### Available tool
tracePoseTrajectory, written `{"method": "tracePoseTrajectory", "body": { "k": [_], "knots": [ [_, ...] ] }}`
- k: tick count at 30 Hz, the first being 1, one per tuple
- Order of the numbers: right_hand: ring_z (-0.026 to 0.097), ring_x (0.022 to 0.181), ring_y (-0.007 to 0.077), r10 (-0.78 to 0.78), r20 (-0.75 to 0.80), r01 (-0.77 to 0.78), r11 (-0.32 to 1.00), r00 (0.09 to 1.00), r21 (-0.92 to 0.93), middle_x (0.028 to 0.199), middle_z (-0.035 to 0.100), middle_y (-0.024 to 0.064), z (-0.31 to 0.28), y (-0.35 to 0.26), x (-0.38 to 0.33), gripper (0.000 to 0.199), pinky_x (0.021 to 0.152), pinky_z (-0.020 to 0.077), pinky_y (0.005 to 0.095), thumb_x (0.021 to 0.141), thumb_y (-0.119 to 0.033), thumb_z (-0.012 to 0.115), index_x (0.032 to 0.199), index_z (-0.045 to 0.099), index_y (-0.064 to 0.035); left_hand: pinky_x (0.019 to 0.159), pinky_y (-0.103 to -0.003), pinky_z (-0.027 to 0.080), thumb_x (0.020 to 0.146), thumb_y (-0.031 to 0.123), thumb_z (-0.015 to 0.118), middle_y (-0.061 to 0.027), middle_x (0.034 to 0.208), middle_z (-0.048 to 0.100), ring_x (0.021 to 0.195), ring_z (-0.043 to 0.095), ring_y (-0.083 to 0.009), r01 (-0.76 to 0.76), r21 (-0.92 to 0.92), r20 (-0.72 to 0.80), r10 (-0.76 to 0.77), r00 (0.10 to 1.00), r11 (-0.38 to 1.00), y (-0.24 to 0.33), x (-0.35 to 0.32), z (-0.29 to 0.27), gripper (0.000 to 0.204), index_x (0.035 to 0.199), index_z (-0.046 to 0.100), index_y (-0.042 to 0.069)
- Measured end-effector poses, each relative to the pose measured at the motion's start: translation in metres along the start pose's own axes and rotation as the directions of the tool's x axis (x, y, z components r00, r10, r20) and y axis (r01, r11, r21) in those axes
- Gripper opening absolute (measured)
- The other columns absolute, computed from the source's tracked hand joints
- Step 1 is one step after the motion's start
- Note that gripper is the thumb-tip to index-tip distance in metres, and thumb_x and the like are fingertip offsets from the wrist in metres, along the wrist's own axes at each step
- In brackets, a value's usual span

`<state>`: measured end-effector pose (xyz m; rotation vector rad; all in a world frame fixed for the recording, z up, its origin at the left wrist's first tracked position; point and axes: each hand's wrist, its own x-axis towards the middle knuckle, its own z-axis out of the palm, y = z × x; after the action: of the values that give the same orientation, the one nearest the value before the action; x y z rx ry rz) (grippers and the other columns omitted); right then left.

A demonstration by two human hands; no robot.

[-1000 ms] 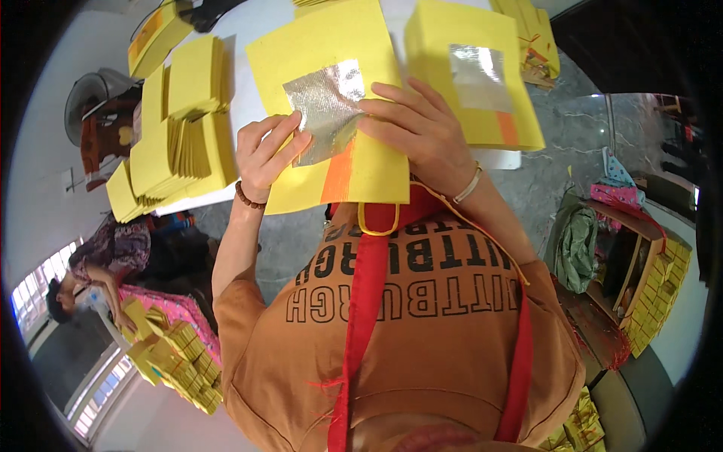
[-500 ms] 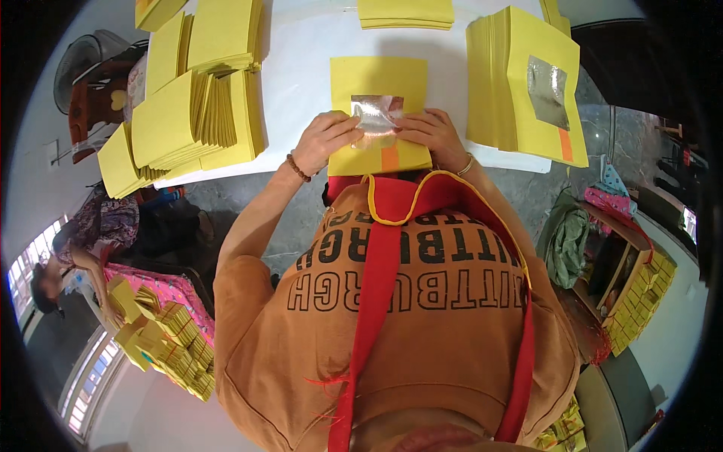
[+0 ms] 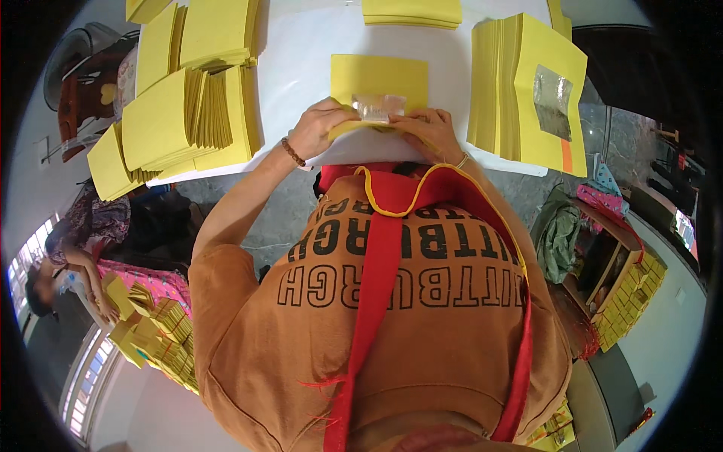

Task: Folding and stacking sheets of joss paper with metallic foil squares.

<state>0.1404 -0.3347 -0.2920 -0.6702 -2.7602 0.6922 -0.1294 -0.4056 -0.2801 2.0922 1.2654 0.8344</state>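
A yellow paper sheet [image 3: 379, 74] lies in front of me at the near edge of the white table [image 3: 301, 38]. Its near part is lifted and curves up and away from me. On the sheet is a shiny silver foil piece [image 3: 378, 108], now partly hidden by the bend and my fingertips. My left hand [image 3: 324, 126] pinches the lifted paper at the left end of the foil. At the right end, my right hand [image 3: 429, 129] is closed on the same sheet, its thumb beneath and fingers above.
Piles of yellow paper [image 3: 162, 113] crowd the table's left side. A thick stack [image 3: 493, 87] stands at right, a foil-bearing sheet [image 3: 553, 94] on its near face. Another yellow stack [image 3: 412, 10] lies at the far edge. A person [image 3: 83, 248] handles yellow bundles [image 3: 162, 331] at lower left.
The sheet's near part, which hung flat toward me with an orange patch showing, has been lifted and curled away from me. Both hands keep their grip, and the foil shows less.
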Motion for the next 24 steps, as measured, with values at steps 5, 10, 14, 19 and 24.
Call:
{"method": "tracePoseTrajectory", "body": {
  "k": [5,10,14,19,24],
  "knots": [
    [0.054,0.092,0.0212,0.410,-0.041,-0.350,0.823,0.911,0.449,0.095,0.064,0.0071,0.001,-0.007,0.005,0.027,0.091,0.0296,0.0377,0.084,-0.034,0.056,0.098,0.065,-0.0128,0.069,-0.036,0.047,0.085,0.021,0.058,-0.0163,0.086,0.062,0.077,0.059,-0.0298,0.307,-0.045,-0.045,-0.309,0.950,0.951,0.010,0.013,-0.004,0.023,0.098,0.062,0.003],
    [0.057,0.082,0.0267,0.565,-0.042,-0.467,0.719,0.824,0.514,0.085,0.065,0.0116,0.006,-0.007,0.011,0.038,0.087,0.0353,0.0373,0.082,-0.040,0.056,0.105,0.060,-0.0091,0.067,-0.040,0.046,0.084,0.028,0.058,-0.0177,0.082,0.062,0.077,0.059,-0.0330,0.623,-0.029,0.139,-0.614,0.777,0.782,0.007,0.024,-0.007,0.027,0.099,0.062,0.005],
    [0.058,0.079,0.0318,0.732,-0.013,-0.630,0.595,0.681,0.499,0.085,0.065,0.0135,0.003,-0.013,0.022,0.047,0.080,0.0417,0.0423,0.080,-0.042,0.058,0.111,0.054,-0.0071,0.063,-0.042,0.045,0.084,0.028,0.058,-0.0164,0.071,0.061,0.071,0.058,-0.0330,0.652,-0.124,-0.030,-0.660,0.751,0.748,0.012,0.024,0.005,0.026,0.094,0.062,0.004],
    [0.058,0.086,0.0358,0.787,0.031,-0.696,0.526,0.616,0.489,0.087,0.064,0.0182,-0.010,-0.022,0.034,0.050,0.077,0.0439,0.0431,0.078,-0.040,0.060,0.114,0.051,-0.0063,0.061,-0.044,0.045,0.083,0.026,0.056,-0.0163,0.069,0.061,0.067,0.058,-0.0345,0.623,0.111,-0.145,-0.608,0.781,0.774,0.014,0.031,0.001,0.023,0.090,0.061,0.004],
    [0.057,0.091,0.0359,0.791,-0.093,-0.596,0.526,0.605,0.607,0.100,0.061,0.0189,-0.004,-0.020,0.036,0.053,0.075,0.0451,0.0412,0.077,-0.033,0.063,0.120,0.047,-0.0076,0.061,-0.046,0.045,0.084,0.029,0.053,-0.0175,0.072,0.062,0.068,0.059,-0.0369,0.736,0.045,-0.133,-0.726,0.675,0.676,0.009,0.037,0.000,0.026,0.084,0.059,0.004]
  ]
}}
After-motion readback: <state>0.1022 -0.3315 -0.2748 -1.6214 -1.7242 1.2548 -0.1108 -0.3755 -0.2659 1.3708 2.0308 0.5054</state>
